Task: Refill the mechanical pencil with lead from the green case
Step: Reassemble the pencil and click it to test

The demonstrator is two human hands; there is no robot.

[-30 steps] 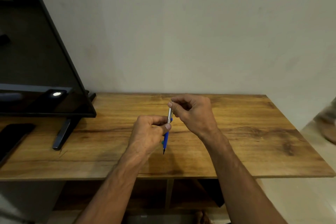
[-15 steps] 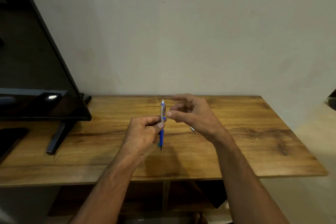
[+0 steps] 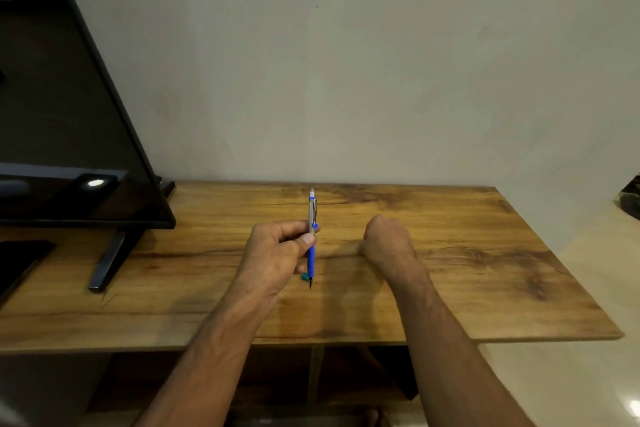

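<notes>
My left hand [image 3: 277, 253] grips the mechanical pencil [image 3: 312, 239] upright above the wooden table [image 3: 467, 274], thumb and fingers around its middle. The pencil has a silver upper half with a clip, a blue lower half and a dark tip pointing down. A white stub shows at its top end. A small piece of the green case [image 3: 304, 276] peeks out below my left hand, beside the pencil tip. My right hand [image 3: 386, 239] rests on the table to the right of the pencil, fingers curled under into a fist. Anything inside that fist is hidden.
A black TV [image 3: 69, 135] on a metal foot [image 3: 107, 263] fills the left side of the table. A dark flat device [image 3: 17, 260] lies at the far left edge. A plain wall stands behind. The table's right edge drops to a pale floor.
My right hand left the pencil's top, where it pinched the end, and dropped to the table on the right. A small silver piece seen in it half a second ago is out of sight.
</notes>
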